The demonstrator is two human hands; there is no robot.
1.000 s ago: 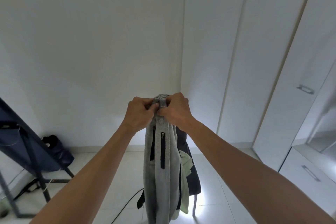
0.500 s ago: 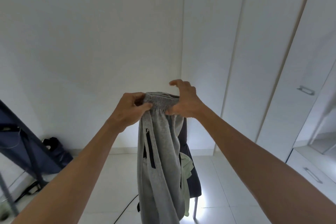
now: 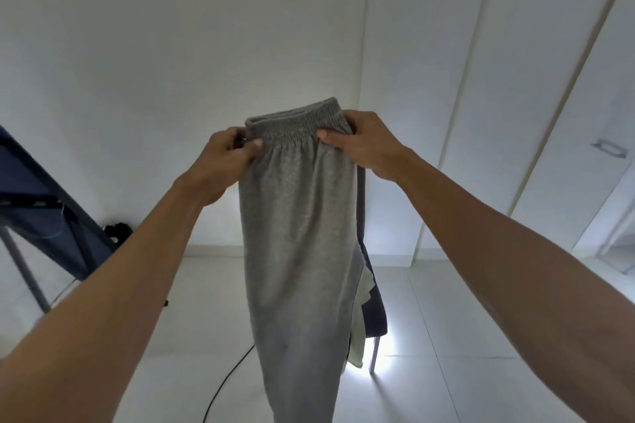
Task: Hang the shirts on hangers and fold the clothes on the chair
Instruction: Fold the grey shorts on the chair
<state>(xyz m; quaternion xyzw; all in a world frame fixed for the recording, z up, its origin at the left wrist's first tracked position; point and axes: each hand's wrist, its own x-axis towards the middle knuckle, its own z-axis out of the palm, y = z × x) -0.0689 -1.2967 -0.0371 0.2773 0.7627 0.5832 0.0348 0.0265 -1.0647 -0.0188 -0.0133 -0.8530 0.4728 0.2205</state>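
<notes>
**Grey sweatpants held up by the waistband**

Head view: My left hand [image 3: 225,156] pinches the left end of the elastic waistband of the grey sweatpants [image 3: 297,233]; my right hand [image 3: 366,142] pinches the right end. The sweatpants hang straight down, in front of the chair [image 3: 372,312]. A pale green garment [image 3: 360,319] lies draped on the chair, behind the sweatpants. A black cable [image 3: 223,385] runs on the floor left of the sweatpants.
</notes>
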